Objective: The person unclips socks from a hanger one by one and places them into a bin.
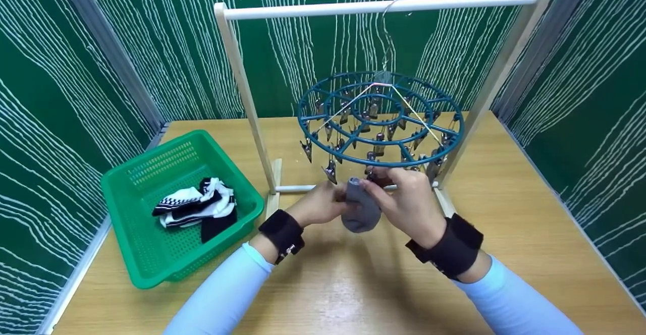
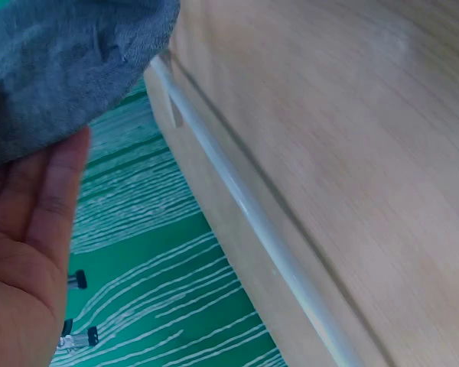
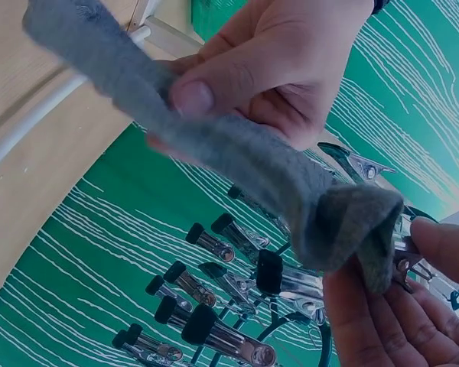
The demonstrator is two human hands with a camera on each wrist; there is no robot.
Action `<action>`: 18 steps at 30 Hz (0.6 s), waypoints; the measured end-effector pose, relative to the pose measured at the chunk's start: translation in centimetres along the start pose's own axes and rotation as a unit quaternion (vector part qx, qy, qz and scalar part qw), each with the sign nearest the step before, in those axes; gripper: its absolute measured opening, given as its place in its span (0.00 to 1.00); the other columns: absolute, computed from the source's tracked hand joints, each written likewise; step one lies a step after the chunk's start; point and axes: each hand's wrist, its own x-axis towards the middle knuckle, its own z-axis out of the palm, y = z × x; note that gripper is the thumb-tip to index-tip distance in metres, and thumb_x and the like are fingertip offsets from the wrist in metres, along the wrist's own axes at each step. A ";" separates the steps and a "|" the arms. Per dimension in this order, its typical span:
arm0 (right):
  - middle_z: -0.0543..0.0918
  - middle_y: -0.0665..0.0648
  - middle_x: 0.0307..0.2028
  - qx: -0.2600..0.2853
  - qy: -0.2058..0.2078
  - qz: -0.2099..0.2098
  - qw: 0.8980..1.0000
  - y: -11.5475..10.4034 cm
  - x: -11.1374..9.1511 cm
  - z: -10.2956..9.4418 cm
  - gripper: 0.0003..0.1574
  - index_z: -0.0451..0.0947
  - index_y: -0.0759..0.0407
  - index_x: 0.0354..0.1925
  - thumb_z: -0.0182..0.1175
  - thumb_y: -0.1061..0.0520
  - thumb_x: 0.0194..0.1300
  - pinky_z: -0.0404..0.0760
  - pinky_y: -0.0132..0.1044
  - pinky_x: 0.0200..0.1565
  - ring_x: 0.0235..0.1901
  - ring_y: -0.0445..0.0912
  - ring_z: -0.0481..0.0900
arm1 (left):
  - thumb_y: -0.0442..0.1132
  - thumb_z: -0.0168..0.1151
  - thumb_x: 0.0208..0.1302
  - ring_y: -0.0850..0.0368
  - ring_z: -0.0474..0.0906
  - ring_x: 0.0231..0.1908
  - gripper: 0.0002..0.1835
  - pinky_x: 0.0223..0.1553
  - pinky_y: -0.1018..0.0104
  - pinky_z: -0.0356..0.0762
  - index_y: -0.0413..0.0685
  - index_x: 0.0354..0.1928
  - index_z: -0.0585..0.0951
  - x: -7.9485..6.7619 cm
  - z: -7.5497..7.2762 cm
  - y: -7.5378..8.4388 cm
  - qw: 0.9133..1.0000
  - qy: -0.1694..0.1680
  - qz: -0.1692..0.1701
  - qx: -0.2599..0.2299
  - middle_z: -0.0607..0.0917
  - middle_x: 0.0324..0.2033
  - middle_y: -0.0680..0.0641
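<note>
A grey sock (image 1: 362, 213) hangs below the front rim of a round teal hanger (image 1: 333, 152). My left hand (image 1: 319, 205) pinches the sock along its length, thumb on top in the right wrist view. In the left wrist view the fingers (image 2: 55, 191) lie behind the grey cloth. My right hand (image 1: 411, 201) is at the sock's upper end, under the hanger rim. Its thumb and fingers pinch a metal clip (image 3: 405, 261), with the sock's folded opening (image 3: 352, 222) right at it. The clip's jaws are partly hidden by cloth and fingers.
A wooden rack (image 1: 323, 10) carries the hanger by its hook. Several metal clips (image 1: 330, 171) dangle from the rings. At the left, a green basket (image 1: 126, 214) holds black and white socks (image 1: 194, 206). The rack's low crossbar (image 1: 295, 188) runs behind the hands.
</note>
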 end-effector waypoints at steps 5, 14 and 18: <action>0.94 0.64 0.39 0.011 0.009 -0.007 1.000 -0.1 0.0 -0.1 0.09 0.88 0.71 0.44 0.75 0.68 0.66 0.94 0.49 0.37 0.36 0.56 0.94 | 0.37 0.67 0.74 0.57 0.88 0.42 0.09 0.48 0.66 0.87 0.41 0.48 0.89 -0.1 -0.2 0.1 1.000 0.011 0.011 0.013 0.94 0.45 0.41; 0.94 0.65 0.35 0.010 0.054 -0.047 0.997 0.4 0.2 0.3 0.05 0.87 0.72 0.38 0.74 0.73 0.63 0.86 0.20 0.41 0.30 0.54 0.93 | 0.30 0.66 0.70 0.68 0.78 0.33 0.07 0.40 0.74 0.81 0.33 0.43 0.90 -0.1 -0.3 -0.3 0.997 0.023 0.071 -0.010 0.93 0.38 0.37; 0.94 0.64 0.35 0.015 0.061 -0.043 0.997 0.4 0.2 0.4 0.04 0.89 0.70 0.38 0.73 0.72 0.64 0.83 0.16 0.42 0.29 0.54 0.93 | 0.28 0.66 0.69 0.69 0.74 0.28 0.05 0.34 0.76 0.75 0.32 0.38 0.89 0.0 -0.3 -0.4 0.998 0.024 0.060 -0.014 0.89 0.28 0.45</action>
